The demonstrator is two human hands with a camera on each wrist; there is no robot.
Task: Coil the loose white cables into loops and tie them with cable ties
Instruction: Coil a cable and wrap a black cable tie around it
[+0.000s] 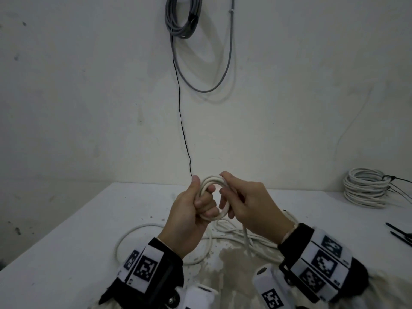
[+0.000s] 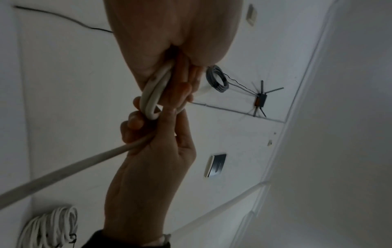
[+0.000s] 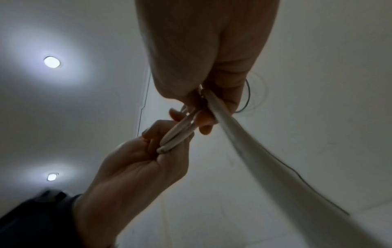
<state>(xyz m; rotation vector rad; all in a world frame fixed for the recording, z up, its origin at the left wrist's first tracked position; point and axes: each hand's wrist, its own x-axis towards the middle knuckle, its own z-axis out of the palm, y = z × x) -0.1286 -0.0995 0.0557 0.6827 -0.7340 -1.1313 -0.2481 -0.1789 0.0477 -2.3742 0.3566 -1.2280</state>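
A small coil of white cable [image 1: 214,179] is held above the table between both hands. My left hand [image 1: 194,210] grips the coil's left side, thumb up and fingers curled through the loop. My right hand [image 1: 243,206] pinches the coil's right side and the running strand [image 1: 246,238], which drops to the loose white cable [image 1: 145,228] lying on the table. In the left wrist view the loop [image 2: 151,99] passes between both hands, and the strand [image 2: 63,172] leaves to the lower left. The right wrist view shows the same loop [image 3: 178,134] and the strand [image 3: 265,161].
A finished white cable coil [image 1: 365,188] with black ties sits at the table's far right. Loose black cable ties [image 1: 399,234] lie at the right edge. A grey cable bundle [image 1: 180,16] and a thin black wire [image 1: 181,121] hang on the wall behind the white table [image 1: 66,241].
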